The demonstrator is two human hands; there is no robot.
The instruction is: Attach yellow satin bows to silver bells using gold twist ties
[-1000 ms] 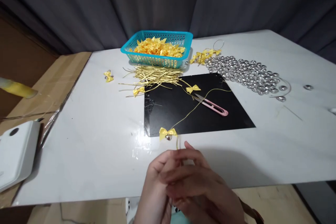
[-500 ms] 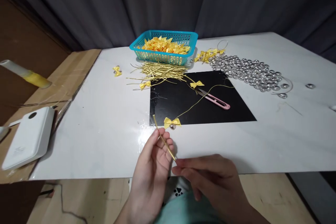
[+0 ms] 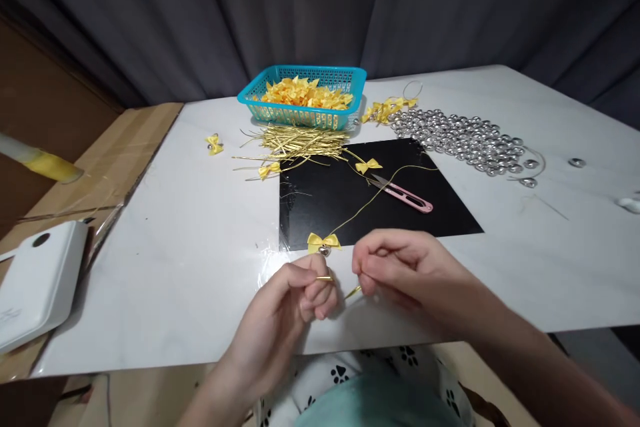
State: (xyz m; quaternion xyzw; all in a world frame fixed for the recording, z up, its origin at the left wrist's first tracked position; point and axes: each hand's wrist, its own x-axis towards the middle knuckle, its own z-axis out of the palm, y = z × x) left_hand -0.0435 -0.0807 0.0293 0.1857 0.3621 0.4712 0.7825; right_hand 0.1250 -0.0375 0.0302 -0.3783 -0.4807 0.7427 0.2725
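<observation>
My left hand (image 3: 310, 290) is closed, its thumb and bent fingers pinching a short stretch of shiny gold cord (image 3: 325, 278). Close by on the right, my right hand (image 3: 387, 263) has its fingers pressed together on gold cord too, and an end (image 3: 353, 292) pokes out below them toward the left. Whether both bits belong to one piece is hidden. Just beyond my left fingers lies a yellow satin bow (image 3: 323, 241) with a silver heart-shaped bead (image 3: 325, 251), a thin gold cord (image 3: 357, 210) trailing from it over the black mat (image 3: 320, 197).
Pink thread snips (image 3: 407, 199) rest on the mat. Behind are a gold cord pile (image 3: 303, 142) and a blue basket (image 3: 300, 107) of yellow bows. Silver beads (image 3: 460, 140) spread at right. A white power bank (image 3: 43, 280) and cardboard (image 3: 105, 160) occupy the left.
The gold cord was stretched straight between my hands. My right hand has moved up and forward, my left fingers have curled in, and only short bits of cord show.
</observation>
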